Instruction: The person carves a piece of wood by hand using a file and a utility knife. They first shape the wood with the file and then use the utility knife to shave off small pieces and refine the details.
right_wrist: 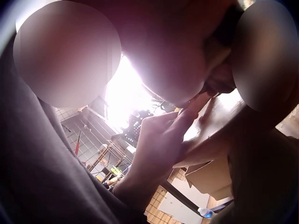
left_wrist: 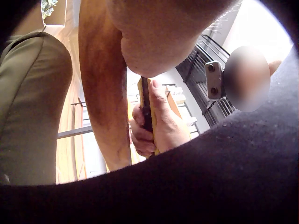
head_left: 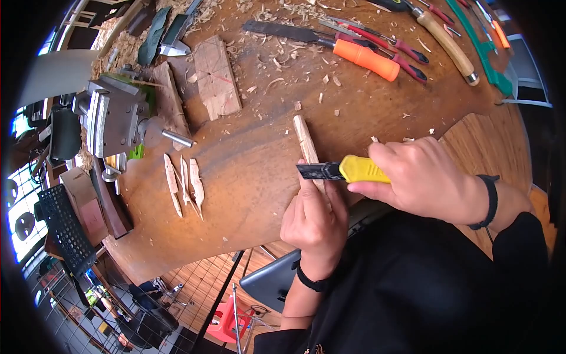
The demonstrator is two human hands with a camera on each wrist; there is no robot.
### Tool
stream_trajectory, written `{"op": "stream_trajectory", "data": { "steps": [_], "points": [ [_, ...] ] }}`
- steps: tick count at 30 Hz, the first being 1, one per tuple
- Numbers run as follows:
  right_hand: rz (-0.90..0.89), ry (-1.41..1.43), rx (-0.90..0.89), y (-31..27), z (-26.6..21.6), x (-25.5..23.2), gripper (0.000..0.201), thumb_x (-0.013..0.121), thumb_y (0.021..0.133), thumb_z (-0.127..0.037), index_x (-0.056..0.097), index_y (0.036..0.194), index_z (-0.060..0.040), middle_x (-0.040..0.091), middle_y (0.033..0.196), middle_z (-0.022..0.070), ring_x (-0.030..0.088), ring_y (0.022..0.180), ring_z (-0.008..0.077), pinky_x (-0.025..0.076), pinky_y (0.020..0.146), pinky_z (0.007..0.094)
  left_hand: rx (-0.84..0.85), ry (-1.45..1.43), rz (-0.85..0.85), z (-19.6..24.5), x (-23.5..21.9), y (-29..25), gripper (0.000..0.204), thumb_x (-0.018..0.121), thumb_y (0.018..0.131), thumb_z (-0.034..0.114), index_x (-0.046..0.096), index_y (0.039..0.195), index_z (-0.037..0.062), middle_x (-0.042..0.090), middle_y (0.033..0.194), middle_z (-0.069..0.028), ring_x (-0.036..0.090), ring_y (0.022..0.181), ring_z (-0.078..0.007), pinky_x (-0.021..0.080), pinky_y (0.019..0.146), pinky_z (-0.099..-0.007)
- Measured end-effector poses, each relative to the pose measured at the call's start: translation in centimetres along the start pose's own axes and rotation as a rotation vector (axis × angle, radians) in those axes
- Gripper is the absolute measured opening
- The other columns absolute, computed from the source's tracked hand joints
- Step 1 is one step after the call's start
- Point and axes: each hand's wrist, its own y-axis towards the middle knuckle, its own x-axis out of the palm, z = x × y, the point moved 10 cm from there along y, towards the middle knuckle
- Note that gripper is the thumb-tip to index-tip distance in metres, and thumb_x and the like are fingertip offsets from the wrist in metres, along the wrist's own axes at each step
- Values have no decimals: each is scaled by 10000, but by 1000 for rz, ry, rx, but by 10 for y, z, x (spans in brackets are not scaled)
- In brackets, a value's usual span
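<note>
My left hand [head_left: 316, 221] grips the near end of a slim wooden stick [head_left: 304, 139], which points away from me over the bench. In my right hand [head_left: 421, 177] is a yellow utility knife [head_left: 361, 169], held by its handle. Its dark blade [head_left: 318, 171] lies across the stick, just beyond the left thumb. From the left wrist view, the right hand [left_wrist: 161, 123] shows fingers wrapped round the knife handle. The right wrist view has the left hand [right_wrist: 161, 140] close beneath the dark shape of the right hand.
A metal vise [head_left: 118, 115] stands at the bench's left. Several carved wood slivers [head_left: 184, 184] and a flat board [head_left: 217, 76] lie on the wooden bench [head_left: 247, 159]. Along the back are an orange-handled file [head_left: 365, 59], a wooden-handled tool [head_left: 448, 44] and scattered shavings. A red stool [head_left: 224, 321] is below.
</note>
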Motion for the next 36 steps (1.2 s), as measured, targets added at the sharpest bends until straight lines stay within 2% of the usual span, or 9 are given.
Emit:
{"op": "stream_trajectory", "data": {
  "steps": [3,5,9,11,17,19,25,33,36],
  "points": [
    [49,5,-12,8,-1,-2,560,625,969,-571,578,784,-44,611,553,168,662,513,363,538,477,441,-14,29,14,1,-3,1,401,770,889,102,679,1208,-124,627,631,-122,612,487,-265,481,476,-368],
    [64,0,-24,10,-1,0,561,625,969,-571,576,773,-48,604,543,166,661,513,364,538,478,441,-93,-39,18,-4,-4,2,297,735,922,82,692,1146,-108,641,645,-180,636,511,-324,479,487,-391],
    [106,-4,-38,8,2,-1,566,627,965,-575,575,762,-50,593,528,165,662,517,366,540,479,443,-87,-21,24,-3,-3,2,291,729,933,96,694,1148,-97,644,650,-184,645,517,-321,483,493,-385],
    [114,7,-46,6,1,-1,567,627,964,-577,576,765,-49,594,529,166,663,520,368,540,480,444,-40,18,8,-1,-2,2,378,762,901,108,683,1200,-109,627,626,-125,625,497,-270,483,478,-372],
    [120,8,24,-2,11,-8,561,627,964,-575,586,774,-50,599,535,164,669,532,367,546,495,443,-109,-49,-6,-5,-1,5,344,745,924,106,685,1193,-100,630,613,-128,625,486,-277,484,479,-376],
    [39,29,31,4,9,-4,556,622,971,-568,592,777,-48,605,539,161,675,539,360,550,505,442,-93,-45,-9,-4,-1,5,336,743,929,108,687,1189,-98,635,615,-131,626,484,-276,483,478,-376],
    [84,-6,-4,19,-1,-4,553,604,980,-570,597,777,-55,609,542,157,679,536,345,554,509,436,-114,-69,-5,-8,-3,4,326,739,939,114,688,1184,-96,652,632,-144,631,484,-280,484,479,-377],
    [109,-37,4,3,4,-6,566,606,978,-574,583,767,-50,614,548,161,676,523,341,552,488,428,-99,-78,16,-7,-3,4,330,737,943,125,687,1189,-90,644,623,-142,630,482,-275,481,472,-370],
    [107,-72,28,8,8,-5,560,616,978,-561,587,769,-42,619,556,164,680,526,338,555,487,424,-107,-83,-24,-6,0,3,351,743,934,116,681,1206,-97,643,625,-140,630,485,-264,480,472,-364]
  ]
}}
